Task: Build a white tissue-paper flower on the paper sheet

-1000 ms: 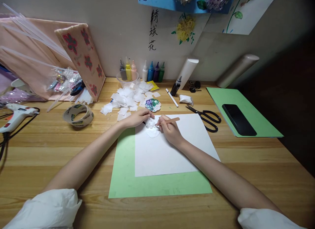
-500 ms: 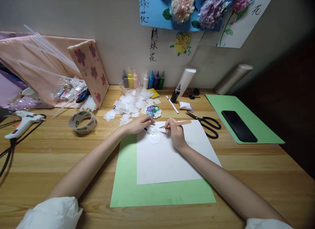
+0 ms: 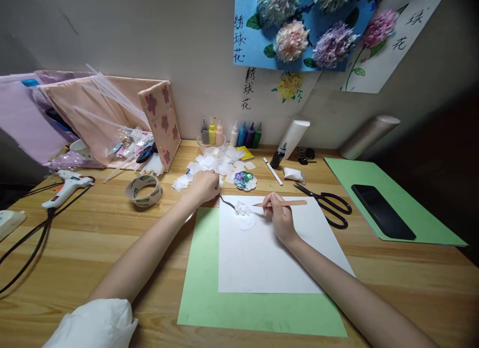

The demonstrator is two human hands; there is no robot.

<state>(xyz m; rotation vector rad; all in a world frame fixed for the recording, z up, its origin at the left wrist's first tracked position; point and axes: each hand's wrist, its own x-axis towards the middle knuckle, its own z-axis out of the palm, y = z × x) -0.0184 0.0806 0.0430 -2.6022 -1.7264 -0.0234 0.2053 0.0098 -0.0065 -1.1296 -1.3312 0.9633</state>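
My right hand [image 3: 279,216] is closed round a thin wooden stick [image 3: 290,203], its point aimed left at a small clump of crumpled white paper [image 3: 243,208] on a white sheet [image 3: 273,253]. That sheet lies on a green sheet [image 3: 209,298]. My left hand [image 3: 204,184] rests with curled fingers on a pile of white paper squares [image 3: 213,166] behind the sheets; what it pinches is hidden. A thin dark line [image 3: 226,203] runs from the white sheet's corner to the clump.
A paint palette [image 3: 245,180], white marker [image 3: 272,170], dark bottle [image 3: 278,156], scissors [image 3: 329,206] and colour bottles [image 3: 230,133] lie behind the sheets. A tape roll [image 3: 144,190] and glue gun [image 3: 67,186] sit left. A phone [image 3: 383,211] rests on green card [image 3: 422,208] at right.
My left hand left the crumpled clump and moved back left onto the pile of paper squares. The right hand kept the stick by the clump. The view tilted up.
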